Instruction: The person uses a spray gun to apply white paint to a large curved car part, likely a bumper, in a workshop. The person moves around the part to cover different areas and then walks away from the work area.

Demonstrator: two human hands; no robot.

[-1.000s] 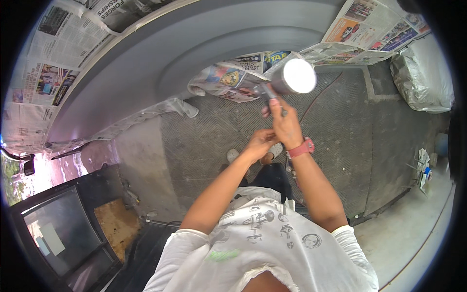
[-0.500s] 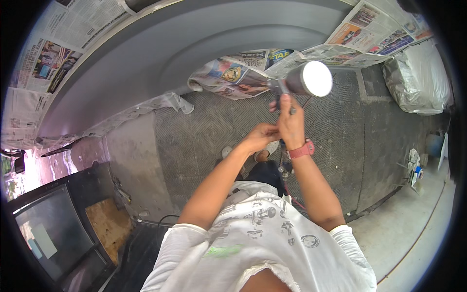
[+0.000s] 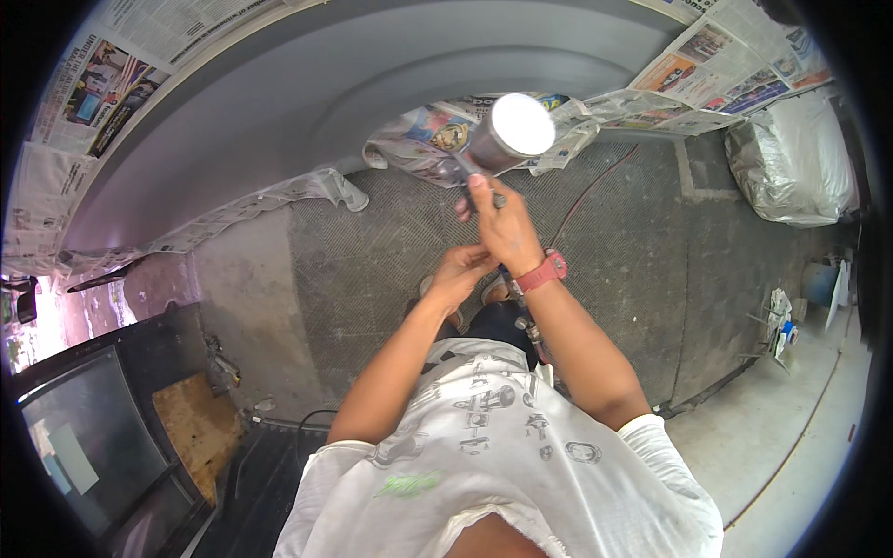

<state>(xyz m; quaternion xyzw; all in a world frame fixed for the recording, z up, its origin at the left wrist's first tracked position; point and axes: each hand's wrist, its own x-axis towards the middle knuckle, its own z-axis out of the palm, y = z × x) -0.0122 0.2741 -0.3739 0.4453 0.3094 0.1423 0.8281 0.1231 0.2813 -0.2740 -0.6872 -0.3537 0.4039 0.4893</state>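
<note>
Where the spray gun (image 3: 467,171) is: in front of the person's body, held up over the floor, beside the grey panel's lower edge
Cup: dark-sided with a bright white top (image 3: 522,125), mounted on the gun and tilted to the right
Right hand (image 3: 507,223): fingers wrapped around the gun's handle, thumb on the near side
Left hand (image 3: 458,276): just beside the right wrist, fingers bent; whether they grasp anything cannot be told
Wrist: red watch (image 3: 542,271) on the right arm
Fittings: metal hose fittings (image 3: 526,327) below the watch, close to the right forearm
Panel: large, grey and curved (image 3: 279,121), running across the upper part of the view
Masking: newspaper sheets (image 3: 688,70) along the panel's borders, with more behind the cup
Floor: dark, textured matting (image 3: 614,260), with a thin reddish line (image 3: 595,184) lying across it
Right side: bulky bundle in shiny, pale wrapping (image 3: 791,167)
Left side: black-framed screen (image 3: 102,437) next to a brown board (image 3: 191,432)
</note>
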